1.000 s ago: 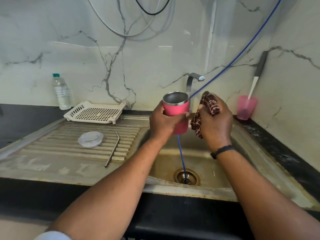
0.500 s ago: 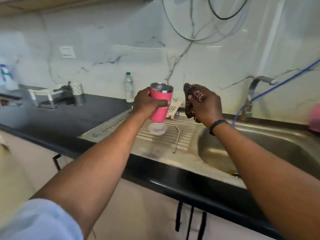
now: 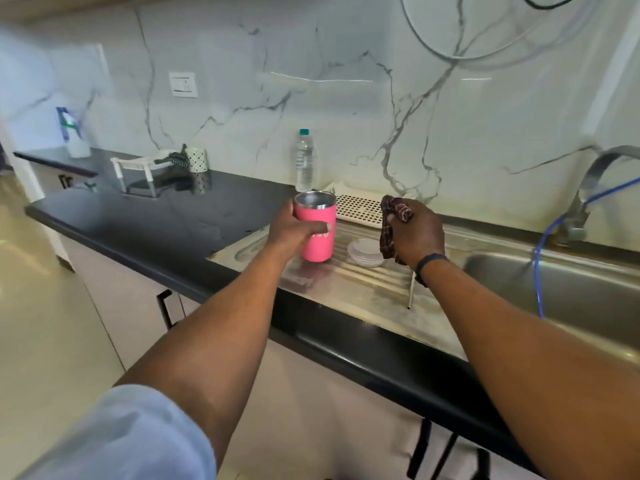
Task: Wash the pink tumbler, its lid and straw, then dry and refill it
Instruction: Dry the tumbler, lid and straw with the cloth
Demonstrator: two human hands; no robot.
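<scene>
Over the steel drainboard (image 3: 349, 289), the left hand (image 3: 294, 233) wraps its fingers around the pink tumbler (image 3: 317, 230), upright, long axis vertical, open mouth up (base at or just above the metal). At its 3 o'clock lies the lid (image 3: 363, 251); beyond, the right hand (image 3: 415, 233) clutches a checked cloth (image 3: 393, 223). The straw (image 3: 411, 292) points toward 6 o'clock.

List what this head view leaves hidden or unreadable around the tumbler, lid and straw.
- Pink tumbler: the left hand covers most of its lettering; its inside is not visible, so dryness is unknown.
- Straw: only the lower end shows; the right hand and wrist hide the rest.
- Lid: its right edge is covered by the checked cloth.
- Tap: cut off by the right edge.
</scene>
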